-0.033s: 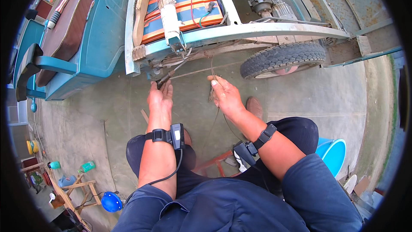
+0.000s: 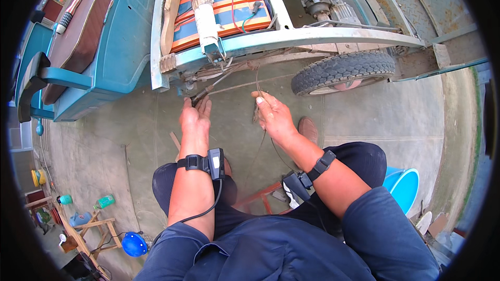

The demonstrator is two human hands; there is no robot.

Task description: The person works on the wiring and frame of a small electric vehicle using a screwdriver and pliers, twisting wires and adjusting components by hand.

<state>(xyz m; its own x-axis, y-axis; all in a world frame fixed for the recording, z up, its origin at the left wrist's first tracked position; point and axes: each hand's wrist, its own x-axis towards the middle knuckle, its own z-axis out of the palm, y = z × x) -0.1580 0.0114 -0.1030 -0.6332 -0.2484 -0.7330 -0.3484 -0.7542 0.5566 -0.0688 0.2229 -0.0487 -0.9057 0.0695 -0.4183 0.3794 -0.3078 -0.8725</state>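
Below the vehicle's pale blue frame [image 2: 291, 37], my left hand [image 2: 196, 115] is palm up, its fingers curled at a slim metal rod with a dark, thicker sleeve [image 2: 202, 94]. The rod slants up toward the underside of the frame; its far end is hard to make out. To the right, my right hand [image 2: 274, 116] pinches a thin dark cable [image 2: 277, 148] between thumb and fingers. Part of that cable rises toward the frame, and another part hangs in a curve toward my right wrist. Something narrow and brownish dangles below those fingertips, too small to name.
Striped orange-and-blue batteries [image 2: 229, 5] sit inside the frame, beside a wooden bar [image 2: 172, 13]. A tyre [image 2: 344, 71] stands right of my hands. At left is a blue seat base [image 2: 117, 36]. A blue bucket [image 2: 403, 187] and blue helmet [image 2: 135, 244] lie near me.
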